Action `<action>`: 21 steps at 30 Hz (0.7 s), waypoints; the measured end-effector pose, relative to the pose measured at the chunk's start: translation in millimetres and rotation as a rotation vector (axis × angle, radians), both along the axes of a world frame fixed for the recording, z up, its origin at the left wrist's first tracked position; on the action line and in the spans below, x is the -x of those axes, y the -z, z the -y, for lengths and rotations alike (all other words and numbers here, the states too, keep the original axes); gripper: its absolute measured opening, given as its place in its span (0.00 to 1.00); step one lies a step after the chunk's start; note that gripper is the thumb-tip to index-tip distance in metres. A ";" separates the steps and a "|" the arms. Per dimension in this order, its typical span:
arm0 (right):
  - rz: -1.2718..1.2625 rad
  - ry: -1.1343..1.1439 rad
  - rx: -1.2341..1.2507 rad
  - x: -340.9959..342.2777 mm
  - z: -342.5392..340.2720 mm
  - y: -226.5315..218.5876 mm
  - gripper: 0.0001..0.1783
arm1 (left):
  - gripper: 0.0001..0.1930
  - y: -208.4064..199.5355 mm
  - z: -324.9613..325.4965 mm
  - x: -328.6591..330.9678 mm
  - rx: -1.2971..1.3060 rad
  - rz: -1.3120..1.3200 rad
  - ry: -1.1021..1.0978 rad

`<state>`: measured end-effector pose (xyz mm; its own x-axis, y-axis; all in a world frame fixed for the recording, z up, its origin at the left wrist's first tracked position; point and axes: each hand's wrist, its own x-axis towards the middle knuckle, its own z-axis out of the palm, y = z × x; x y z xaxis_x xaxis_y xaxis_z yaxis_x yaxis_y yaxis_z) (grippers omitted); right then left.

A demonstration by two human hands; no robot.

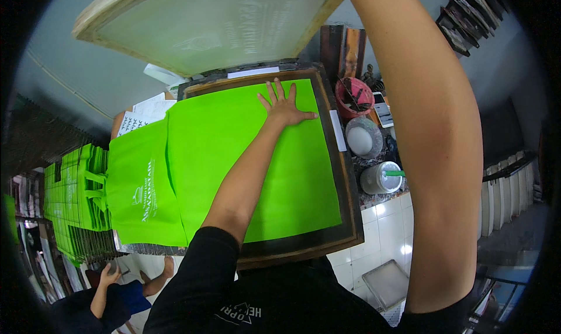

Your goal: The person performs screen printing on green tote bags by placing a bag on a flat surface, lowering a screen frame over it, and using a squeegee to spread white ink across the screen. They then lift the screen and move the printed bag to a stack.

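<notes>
My left hand [283, 109] lies flat on a bright green fabric bag [251, 158], its fingers spread near the far right corner. The bag is laid out on a dark board [350, 217] with a brown border. Another green bag [140, 188], printed in white, sits at the left, meeting the first at a raised edge. Above the board, a printing screen [204, 24] with a pale mesh is tilted up. My right arm stretches up past the top edge beside the screen's right side. The right hand is out of view, so its contact with the screen cannot be seen.
Right of the board stand a pink bucket [354, 97], a phone [383, 109], a clear tub [363, 137] and a white pot [380, 178] with a green-handled tool. Green bags fill a wire rack [76, 188] at left. Another person's hand [109, 274] shows lower left.
</notes>
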<state>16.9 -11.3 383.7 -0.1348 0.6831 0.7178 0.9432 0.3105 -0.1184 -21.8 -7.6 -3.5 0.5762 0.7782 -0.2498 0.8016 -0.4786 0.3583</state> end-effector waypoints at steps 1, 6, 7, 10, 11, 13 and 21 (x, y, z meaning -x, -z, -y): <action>0.010 0.023 0.018 0.7 1.6 0.1 0.23 | 0.70 2.3 2.0 -8.9 -0.014 0.004 -0.002; 0.039 0.048 0.011 -4.4 -1.2 0.9 0.21 | 0.71 6.6 -5.6 -42.0 -0.040 -0.025 -0.002; 0.025 0.046 0.009 -3.8 -2.9 1.0 0.20 | 0.70 9.1 -8.3 -46.0 -0.050 -0.042 -0.014; 0.031 0.034 0.001 -3.5 3.5 1.3 0.19 | 0.74 15.7 -16.6 -49.2 -0.066 -0.021 -0.032; 0.040 0.028 -0.002 -2.4 6.2 1.0 0.18 | 0.76 17.4 -18.4 -48.0 -0.069 -0.003 -0.036; 0.080 0.039 0.010 -3.7 0.7 -0.9 0.18 | 0.76 14.3 -14.8 -50.6 -0.053 -0.011 -0.096; 0.057 0.067 0.009 -2.2 -5.6 -4.0 0.18 | 0.75 -4.5 -12.5 -53.4 0.047 -0.036 -0.197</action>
